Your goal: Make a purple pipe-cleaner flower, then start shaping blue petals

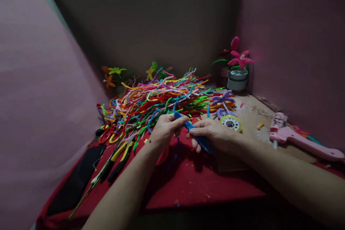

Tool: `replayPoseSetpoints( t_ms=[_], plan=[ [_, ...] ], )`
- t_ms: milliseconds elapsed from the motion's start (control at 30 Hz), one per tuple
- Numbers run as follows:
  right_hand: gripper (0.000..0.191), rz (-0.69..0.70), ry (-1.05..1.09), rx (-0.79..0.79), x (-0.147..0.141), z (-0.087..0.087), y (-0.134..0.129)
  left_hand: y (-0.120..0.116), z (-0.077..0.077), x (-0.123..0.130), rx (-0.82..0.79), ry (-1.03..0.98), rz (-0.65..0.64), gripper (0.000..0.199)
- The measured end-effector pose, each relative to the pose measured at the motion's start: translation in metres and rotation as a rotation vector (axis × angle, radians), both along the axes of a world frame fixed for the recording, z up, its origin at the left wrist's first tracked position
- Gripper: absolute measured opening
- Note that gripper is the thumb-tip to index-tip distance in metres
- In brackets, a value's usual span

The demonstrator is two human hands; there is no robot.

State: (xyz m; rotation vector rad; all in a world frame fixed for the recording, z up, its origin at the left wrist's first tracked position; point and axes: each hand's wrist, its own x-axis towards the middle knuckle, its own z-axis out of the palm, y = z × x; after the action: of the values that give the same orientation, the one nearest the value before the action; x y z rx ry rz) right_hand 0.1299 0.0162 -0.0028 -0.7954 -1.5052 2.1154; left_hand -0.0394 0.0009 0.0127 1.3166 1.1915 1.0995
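The table [229, 183], under red cloth, spreads beneath everything. On it a heap of chenille stems [161, 97] in many colours fills the far middle. To the right lies a tan board [252, 124], with a pink glue gun [304, 138] on its side near the wall. A black slab, perhaps a phone [77, 179], lies by the left edge.

In front of the heap the two hands work close together. The left hand [168, 125] has thumb and forefinger pinched on the far end of a blue chenille piece [204, 145]; the right hand [206, 129] is closed on its middle, the near end sticking out below the fingers. The piece is held above the cloth, slanting down to the right. Whether it is one folded stem or several side by side, I cannot tell.

The step in hand looks like gathering or smoothing the blue piece; the next move seems to call for a firm left pinch and an easy right grip, so the fibres stay aligned.

Smaller still are the yellow-and-black pliers [119, 169] left of the left forearm, a yellow-rimmed tape roll [230, 123] just beyond the right hand, and a yellow-orange offcut [260, 126] on the board.
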Motion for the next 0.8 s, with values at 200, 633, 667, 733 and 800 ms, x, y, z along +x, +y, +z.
replayPoseSetpoints(
  t_ms=[200, 633, 667, 733, 800],
  plan=[
    [0.012, -0.097, -0.096, 0.002, -0.005, -0.001, 0.001, -0.007, 0.008, 0.006, 0.205, 0.203, 0.256, 0.022],
    [0.024, -0.069, -0.176, 0.062, -0.008, 0.002, -0.008, -0.007, 0.008, 0.003, 0.198, 0.176, 0.337, 0.020],
    [0.026, -0.071, -0.187, 0.050, -0.008, 0.001, -0.007, -0.006, 0.008, 0.003, 0.305, 0.285, 0.389, 0.019],
    [0.027, -0.053, -0.196, 0.020, -0.008, -0.002, -0.007, -0.007, 0.008, 0.002, 0.448, 0.463, 0.439, 0.019],
    [0.022, -0.011, -0.164, -0.013, -0.009, -0.003, -0.007, -0.007, 0.010, 0.000, 0.386, 0.479, 0.392, 0.023]
  ],
)
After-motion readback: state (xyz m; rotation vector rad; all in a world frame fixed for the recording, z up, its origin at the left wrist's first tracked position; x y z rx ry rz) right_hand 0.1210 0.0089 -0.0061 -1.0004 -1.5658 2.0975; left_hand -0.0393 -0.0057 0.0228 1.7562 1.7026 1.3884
